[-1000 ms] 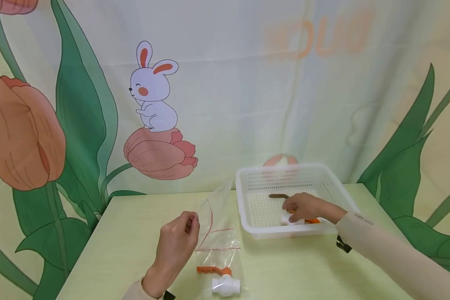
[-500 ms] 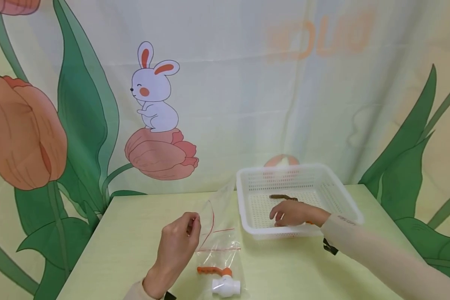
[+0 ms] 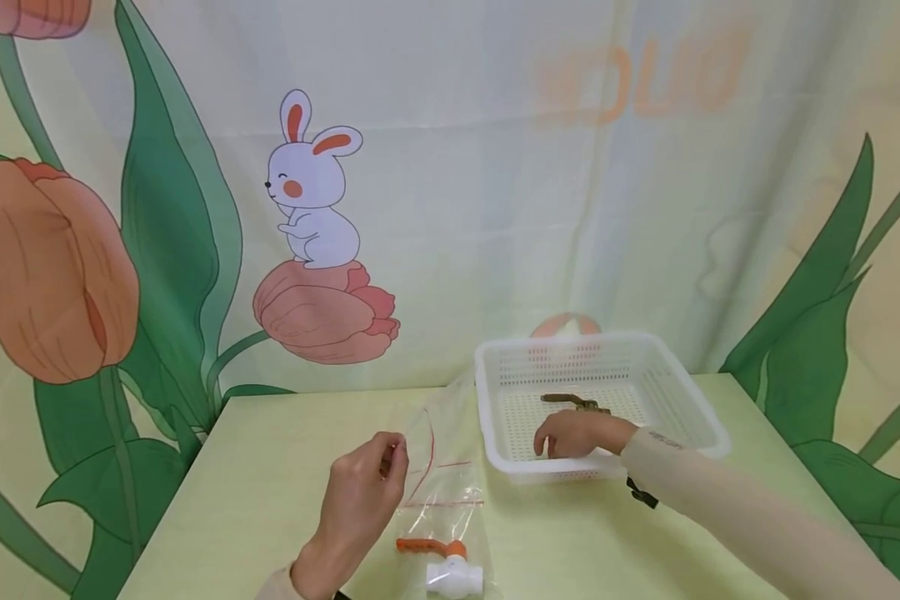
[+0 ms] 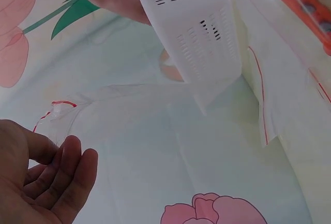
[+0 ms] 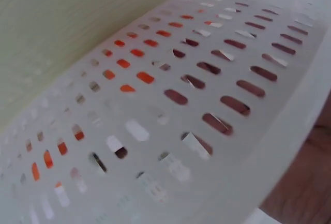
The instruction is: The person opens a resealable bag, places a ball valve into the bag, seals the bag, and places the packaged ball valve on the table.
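A clear bag (image 3: pixel 447 490) at lower centre is pinched by the left hand (image 3: pixel 362 492); grip cannot be told for the right hand (image 3: pixel 573 434).

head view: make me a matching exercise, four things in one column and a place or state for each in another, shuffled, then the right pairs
Things
1. orange-handled fitting near the picture's bottom edge
2. white basket
3. brown lever
4. rabbit

Places and states
A. lies inside the white basket
B. is printed on the backdrop, above a pink flower
C. is inside the clear bag
D. has rows of slots in its walls

Right pairs
1-C, 2-D, 3-A, 4-B
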Motion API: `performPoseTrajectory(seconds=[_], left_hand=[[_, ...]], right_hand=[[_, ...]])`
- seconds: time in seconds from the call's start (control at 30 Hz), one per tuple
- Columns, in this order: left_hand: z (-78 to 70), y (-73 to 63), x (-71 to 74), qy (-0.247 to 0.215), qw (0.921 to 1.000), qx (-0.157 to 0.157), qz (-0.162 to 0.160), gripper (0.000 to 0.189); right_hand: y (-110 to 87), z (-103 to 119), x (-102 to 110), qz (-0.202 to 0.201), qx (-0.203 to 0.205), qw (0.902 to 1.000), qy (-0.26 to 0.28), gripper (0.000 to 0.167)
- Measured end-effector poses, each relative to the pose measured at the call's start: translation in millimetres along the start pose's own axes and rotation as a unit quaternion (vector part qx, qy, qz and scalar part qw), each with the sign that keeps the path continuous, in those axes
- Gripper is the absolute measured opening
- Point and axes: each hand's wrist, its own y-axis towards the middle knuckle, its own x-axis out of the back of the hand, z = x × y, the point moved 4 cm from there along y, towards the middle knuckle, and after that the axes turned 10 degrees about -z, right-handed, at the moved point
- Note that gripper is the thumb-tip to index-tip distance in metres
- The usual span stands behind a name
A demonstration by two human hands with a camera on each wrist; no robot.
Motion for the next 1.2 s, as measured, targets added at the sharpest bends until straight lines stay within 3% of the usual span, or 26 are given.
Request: performPoseTrajectory(seconds=[0.33, 0.6, 0.73, 0.87, 1.03, 1.2], left_hand=[[-2.2, -2.7, -2.5, 0.001, 1.0000, 0.002, 0.006, 0.011], [-3.5, -4.2, -4.2, -0.013, 0.9993, 0.024, 0.025, 0.010], [-5.6, -4.4, -4.4, -0.012, 0.9989, 0.030, 0.033, 0.009], [-5.5, -4.0, -4.4, -0.016, 0.9991, 0.024, 0.032, 0.008], [-3.2, -3.0, -4.1, -0.015, 0.9998, 0.003, 0.014, 0.010], [-1.1, -2.9, -4.3, -0.013, 0.9997, 0.008, 0.020, 0.010]], right_hand=[[3.9, 0.5, -5.0, 0.019, -0.042, 0.9986, -0.023, 0.035], [9.8, -2.7, -14.0, -0.029, -0.028, 0.9989, -0.026, 0.027], [11.0, -2.1, -15.6, -0.051, -0.010, 0.9969, -0.059, 0.026], [6.6, -2.9, -7.9, -0.080, 0.011, 0.9933, -0.083, 0.018], [-4.8, -4.0, 12.3, -0.126, 0.020, 0.9894, -0.070, 0.017], [-15.5, -1.9, 24.6, -0.128, 0.016, 0.9904, -0.048, 0.009]])
